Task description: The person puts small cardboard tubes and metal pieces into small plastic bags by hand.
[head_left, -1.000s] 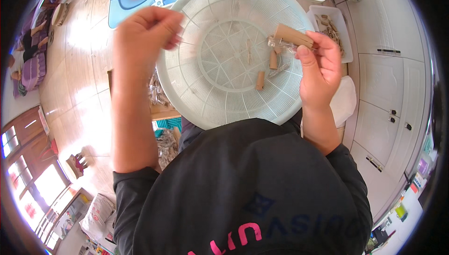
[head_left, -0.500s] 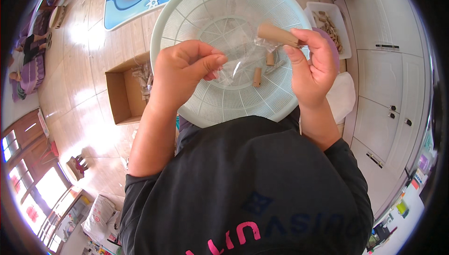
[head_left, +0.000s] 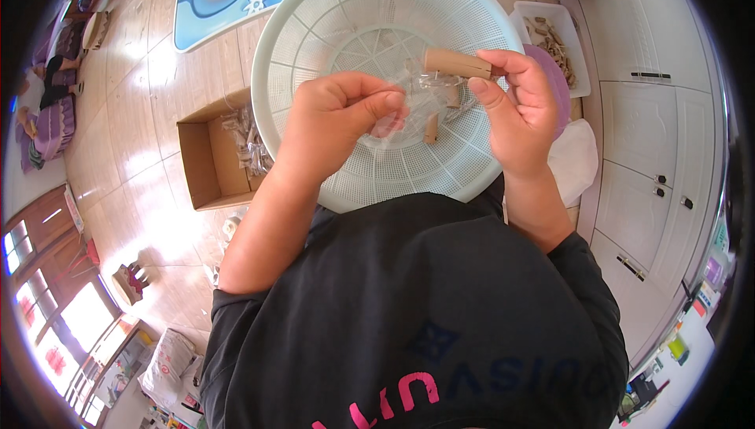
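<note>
- The left hand (head_left: 338, 118), at eight o'clock in the big, pale green, round plastic mesh basket (head_left: 354, 185), pinches some thin, clear, crinkly plastic film (head_left: 392, 136).
- The right hand (head_left: 523, 118), between three and four o'clock, pinches one end of a brown, round cardboard tube (head_left: 456, 64) over the basket.
- The tube looks half done: clear plastic hangs by it, but I can't tell if it goes around.
- Two small brown tubes (head_left: 431, 128) lie between three and five o'clock, not picked up.
- Many little brown bits (head_left: 557, 51) are left in a white plastic tub (head_left: 583, 75), near three o'clock.
</note>
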`<state>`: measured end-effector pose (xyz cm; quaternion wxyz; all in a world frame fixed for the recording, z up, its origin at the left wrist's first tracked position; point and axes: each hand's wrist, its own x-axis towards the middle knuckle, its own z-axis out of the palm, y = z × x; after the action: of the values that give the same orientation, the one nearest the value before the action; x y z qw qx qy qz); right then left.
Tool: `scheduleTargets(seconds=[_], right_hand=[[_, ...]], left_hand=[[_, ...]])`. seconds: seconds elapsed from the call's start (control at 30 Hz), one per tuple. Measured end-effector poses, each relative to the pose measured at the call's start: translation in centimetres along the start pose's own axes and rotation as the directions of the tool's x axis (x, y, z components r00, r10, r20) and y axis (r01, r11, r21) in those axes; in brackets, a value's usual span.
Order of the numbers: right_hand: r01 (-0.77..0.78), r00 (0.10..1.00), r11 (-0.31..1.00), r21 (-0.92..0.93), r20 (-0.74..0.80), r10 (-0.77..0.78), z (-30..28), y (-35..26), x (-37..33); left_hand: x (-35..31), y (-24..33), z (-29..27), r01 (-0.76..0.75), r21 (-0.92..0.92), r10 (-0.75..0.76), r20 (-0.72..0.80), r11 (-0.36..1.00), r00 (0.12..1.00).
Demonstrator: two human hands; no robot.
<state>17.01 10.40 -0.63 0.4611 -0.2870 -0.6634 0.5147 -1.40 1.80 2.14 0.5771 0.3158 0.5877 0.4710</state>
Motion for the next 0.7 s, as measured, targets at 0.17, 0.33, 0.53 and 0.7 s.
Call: scheduleTargets(seconds=[0.17, 0.33, 0.53, 0.7], right_hand=[[0.05, 0.998, 0.999, -0.013, -0.049, -0.05, -0.19, -0.02, -0.15], [0.061, 0.996, 0.998, 0.016, -0.067, -0.06, -0.06, 0.05, -0.33], [-0.007, 1.0, 0.999, 0.05, 0.014, 0.006, 0.19, 0.28, -0.73], [-0.166, 0.98, 0.983, 0.075, 0.12, 0.157, -0.14, 0.46, -0.5]], left_hand=[[-0.06, -0.14, -0.05, 0.005, -0.025, -0.005, -0.027, 1.0, 1.0], [-0.17, -0.17, 0.04, -0.018, -0.014, 0.018, -0.019, 1.0, 1.0], [-0.12, -0.23, 0.05, -0.074, -0.034, 0.073, -0.023, 0.997, 0.997], [0.14, -0.51, -0.14, -0.064, 0.075, 0.064, 0.003, 0.995, 0.998]])
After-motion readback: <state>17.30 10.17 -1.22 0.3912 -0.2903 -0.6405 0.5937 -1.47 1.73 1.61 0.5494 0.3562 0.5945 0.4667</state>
